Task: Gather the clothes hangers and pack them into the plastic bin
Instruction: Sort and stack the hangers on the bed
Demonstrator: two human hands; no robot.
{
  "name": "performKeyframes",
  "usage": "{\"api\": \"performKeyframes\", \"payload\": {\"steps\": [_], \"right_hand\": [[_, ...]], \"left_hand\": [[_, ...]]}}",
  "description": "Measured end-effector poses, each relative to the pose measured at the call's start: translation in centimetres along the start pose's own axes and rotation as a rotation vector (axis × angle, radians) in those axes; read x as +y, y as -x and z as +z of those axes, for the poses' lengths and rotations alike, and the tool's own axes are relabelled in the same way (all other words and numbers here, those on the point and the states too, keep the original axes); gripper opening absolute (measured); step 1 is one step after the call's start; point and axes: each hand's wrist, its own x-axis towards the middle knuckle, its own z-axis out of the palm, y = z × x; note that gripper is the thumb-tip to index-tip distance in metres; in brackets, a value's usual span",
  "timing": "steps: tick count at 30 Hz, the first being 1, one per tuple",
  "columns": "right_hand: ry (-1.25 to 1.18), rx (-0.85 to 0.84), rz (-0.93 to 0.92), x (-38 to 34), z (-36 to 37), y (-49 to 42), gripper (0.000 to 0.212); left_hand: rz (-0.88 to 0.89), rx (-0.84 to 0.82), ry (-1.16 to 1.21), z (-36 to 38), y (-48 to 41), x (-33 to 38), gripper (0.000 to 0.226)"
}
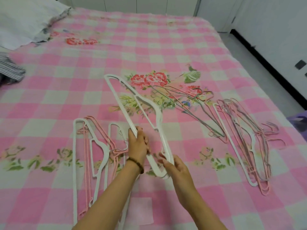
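Over the near half of the bed, both hands hold one white hanger (pixel 122 112) just clear of the blanket (pixel 166 47), its far tip pointing away and to the left. The left hand (pixel 137 143), with a bead bracelet (pixel 138 164) at the wrist, has its fingers wrapped round the long straight bar. The right hand (pixel 174 165) closes round the near corner, so each hand has a firm hold on the same piece.

By my reading, the step in hand is gathering: single hangers are being picked up and sorted into stacks, and packing has not begun. A left pile (pixel 86 146) of white and pink hangers lies beside the left forearm, a few thin wire hangers (pixel 182 100) are scattered over the printed roses, and a right pile (pixel 240 138) of pink, grey and white ones sits near the bed's right edge. The next move probably calls for laying the held hanger flat on a matching stack, hook aligned with the others, so the hooks do not tangle.

No plastic bin shows. A purple object (pixel 299 120) at the right edge may be a bag or a container; too little of it shows to tell.

Bedding is a soft pink-and-white check with flowers. A white pillow (pixel 25 19) and a striped cloth (pixel 11 68) lie at the far left, and a pale floor (pixel 265 55) runs along white walls to the right.
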Motion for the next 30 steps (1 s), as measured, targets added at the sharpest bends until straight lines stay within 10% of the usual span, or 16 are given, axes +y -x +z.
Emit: {"api": "performKeyframes", "payload": {"steps": [10,17,24,30], "right_hand": [[0.255,-0.289,0.074,5.3,11.4,-1.1,0.016],[0.645,-0.163,0.028,10.9,16.3,-1.2,0.063],[0.572,0.071,0.197,10.9,18.3,-3.5,0.09],[0.428,0.05,0.083,10.8,19.9,-3.3,0.064]], "left_hand": [[0.152,0.127,-0.497,-15.2,1.3,-2.5,0.019],[-0.1,0.311,-0.968,-23.5,-0.1,-7.8,0.042],[-0.189,0.185,-0.497,-24.4,-0.8,-6.6,0.054],[-0.048,0.096,-0.477,-23.4,-1.1,-5.1,0.043]]}}
